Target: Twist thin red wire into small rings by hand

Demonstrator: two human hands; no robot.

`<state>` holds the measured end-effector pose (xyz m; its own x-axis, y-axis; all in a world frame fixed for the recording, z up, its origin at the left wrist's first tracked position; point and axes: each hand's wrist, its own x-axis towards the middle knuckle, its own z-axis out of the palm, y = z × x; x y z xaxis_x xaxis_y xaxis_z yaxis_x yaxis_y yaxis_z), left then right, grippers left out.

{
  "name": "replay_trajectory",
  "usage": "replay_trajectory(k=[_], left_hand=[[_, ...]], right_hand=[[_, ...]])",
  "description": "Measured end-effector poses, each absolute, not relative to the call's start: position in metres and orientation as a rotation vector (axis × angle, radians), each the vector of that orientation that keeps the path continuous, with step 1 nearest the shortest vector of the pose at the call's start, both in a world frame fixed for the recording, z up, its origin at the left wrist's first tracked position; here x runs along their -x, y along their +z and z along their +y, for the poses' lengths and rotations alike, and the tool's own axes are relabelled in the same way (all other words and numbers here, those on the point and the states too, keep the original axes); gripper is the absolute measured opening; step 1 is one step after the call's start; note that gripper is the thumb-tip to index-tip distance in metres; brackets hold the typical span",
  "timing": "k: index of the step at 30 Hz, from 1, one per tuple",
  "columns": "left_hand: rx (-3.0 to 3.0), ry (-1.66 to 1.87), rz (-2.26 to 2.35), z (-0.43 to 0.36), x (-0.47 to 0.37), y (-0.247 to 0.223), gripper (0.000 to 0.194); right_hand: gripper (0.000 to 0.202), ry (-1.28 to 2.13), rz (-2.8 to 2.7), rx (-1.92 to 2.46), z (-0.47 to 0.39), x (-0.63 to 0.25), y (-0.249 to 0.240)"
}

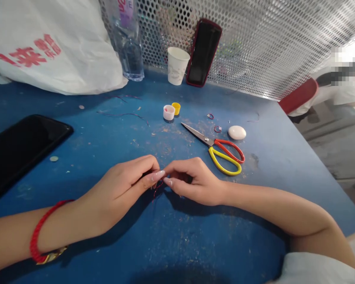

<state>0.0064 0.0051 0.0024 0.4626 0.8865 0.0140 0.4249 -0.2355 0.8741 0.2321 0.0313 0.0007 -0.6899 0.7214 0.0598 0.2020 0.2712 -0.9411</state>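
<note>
My left hand [126,187] and my right hand [195,180] meet fingertip to fingertip just above the blue table. Both are closed in a pinch on a thin dark red string [155,192], whose loose end dangles below the left thumb. The part between my fingertips is hidden. Scissors [208,142] with one red and one yellow handle lie partly spread beyond my right hand. Two small string rings, a nearer ring [217,129] and a farther ring [210,116], rest past the scissors, each with a small pale bit on it.
Farther back are a white cap [169,113], a yellow cap [176,108], a paper cup [177,66], a leaning phone [204,53], a bottle [132,55] and a plastic bag [77,51]. A white oval object [237,133] sits right; a black phone [23,146] lies left. Perforated metal panel [254,47] stands behind.
</note>
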Motion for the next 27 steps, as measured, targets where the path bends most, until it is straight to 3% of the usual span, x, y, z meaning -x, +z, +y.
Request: replay_trajectory(k=[27], left_hand=[[-1.924, 0.734, 1.008, 0.012, -0.004, -0.003, 0.04]], right_hand=[[0.014, 1.509, -1.984, 0.815, 0.034, -0.232, 0.002]])
